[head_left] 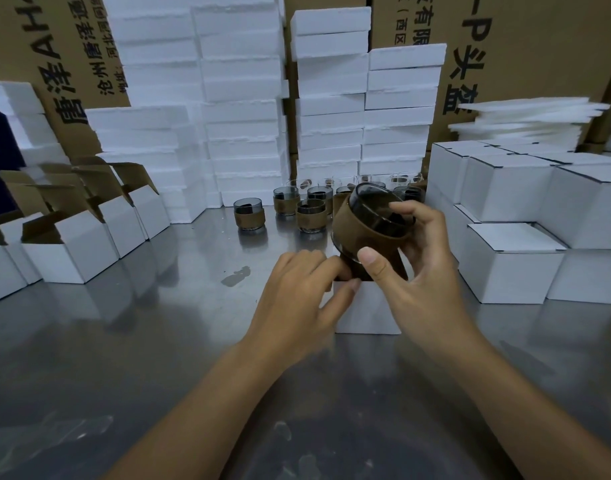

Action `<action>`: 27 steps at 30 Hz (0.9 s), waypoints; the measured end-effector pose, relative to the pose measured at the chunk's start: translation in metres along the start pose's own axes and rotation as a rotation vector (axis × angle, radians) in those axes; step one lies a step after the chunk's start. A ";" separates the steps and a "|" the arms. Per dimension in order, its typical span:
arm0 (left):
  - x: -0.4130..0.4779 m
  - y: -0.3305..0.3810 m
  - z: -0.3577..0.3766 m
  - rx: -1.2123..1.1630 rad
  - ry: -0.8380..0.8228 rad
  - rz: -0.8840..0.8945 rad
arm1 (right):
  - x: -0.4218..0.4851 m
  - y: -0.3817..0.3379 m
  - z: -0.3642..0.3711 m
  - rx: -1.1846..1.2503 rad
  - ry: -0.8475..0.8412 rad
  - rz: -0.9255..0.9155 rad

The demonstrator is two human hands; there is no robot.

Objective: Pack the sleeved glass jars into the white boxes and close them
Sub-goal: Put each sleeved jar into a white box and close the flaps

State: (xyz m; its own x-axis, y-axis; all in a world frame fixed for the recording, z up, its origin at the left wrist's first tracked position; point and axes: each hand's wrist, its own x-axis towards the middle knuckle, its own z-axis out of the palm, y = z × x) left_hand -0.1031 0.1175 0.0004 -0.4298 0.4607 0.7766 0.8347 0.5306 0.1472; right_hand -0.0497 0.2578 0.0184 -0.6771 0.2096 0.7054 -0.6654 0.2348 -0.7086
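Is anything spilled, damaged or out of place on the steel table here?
One small dark smear on the shiny steel table, just left of the left hand, looks like a spill or stain. The brown-sleeved glass jar is tilted only because the right hand holds it over the open white box.

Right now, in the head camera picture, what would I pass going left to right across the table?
Open white boxes → lone sleeved jar → left hand holding a small white box → tilted jar in the right hand → closed white boxes.
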 end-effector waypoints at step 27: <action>-0.002 -0.005 0.000 -0.147 -0.018 -0.056 | -0.001 0.012 -0.015 -0.632 -0.270 -0.062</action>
State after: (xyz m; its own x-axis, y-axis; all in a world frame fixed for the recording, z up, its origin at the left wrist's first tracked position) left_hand -0.1069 0.1139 -0.0023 -0.4819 0.4468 0.7537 0.8503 0.4463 0.2790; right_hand -0.0524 0.2744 0.0091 -0.7529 -0.0466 0.6565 -0.4500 0.7644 -0.4617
